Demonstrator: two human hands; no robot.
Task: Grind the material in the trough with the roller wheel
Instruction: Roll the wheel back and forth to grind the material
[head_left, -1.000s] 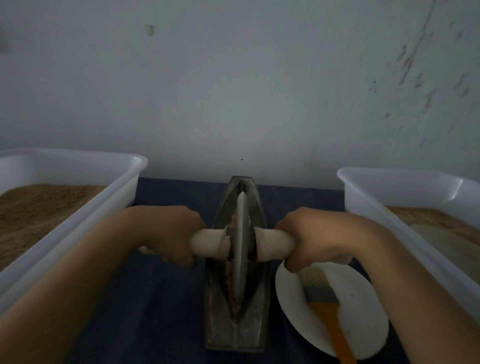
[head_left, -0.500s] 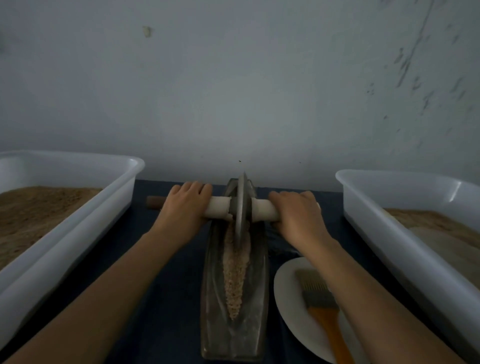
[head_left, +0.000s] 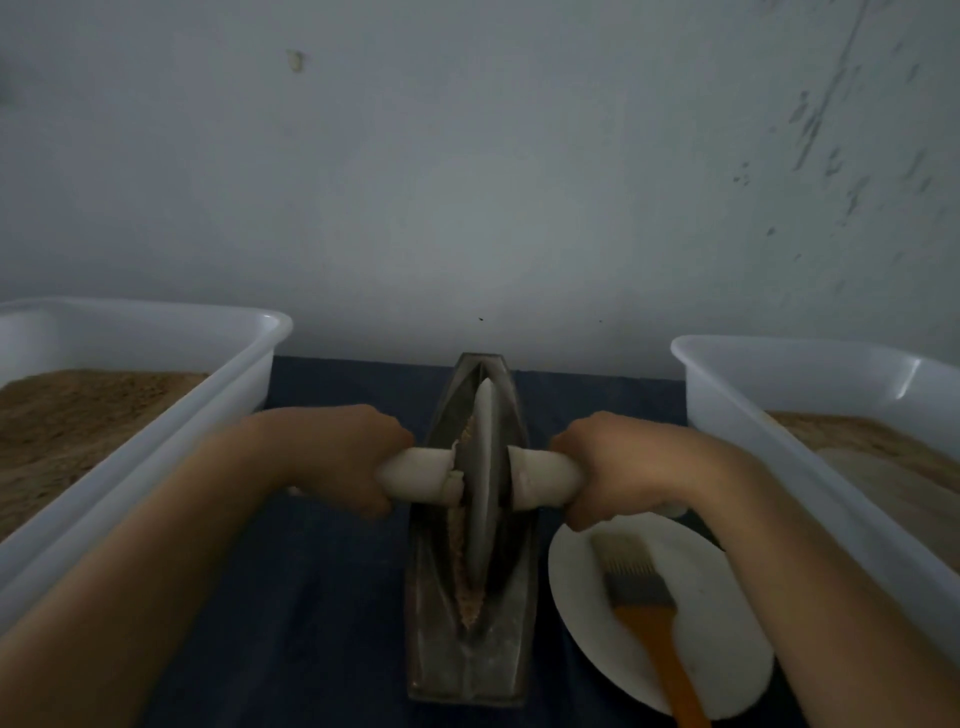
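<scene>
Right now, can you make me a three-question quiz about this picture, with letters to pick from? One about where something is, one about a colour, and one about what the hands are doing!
1. Where does the brush lie?
A. in the left bin
B. on the white plate
C. in the trough

2. What colour is the brush handle?
A. orange
B. green
C. black

3. What are the two hands doing?
A. resting flat on the cloth
B. holding the brush
C. gripping the roller's handles, one each side of the wheel

Answers:
1 B: the brush lies on the plate, right of the trough.
2 A: its handle looks orange, its bristles grey.
3 C: the left hand and right hand curl round the pale handles, with the wheel standing in the trough between them.
</scene>
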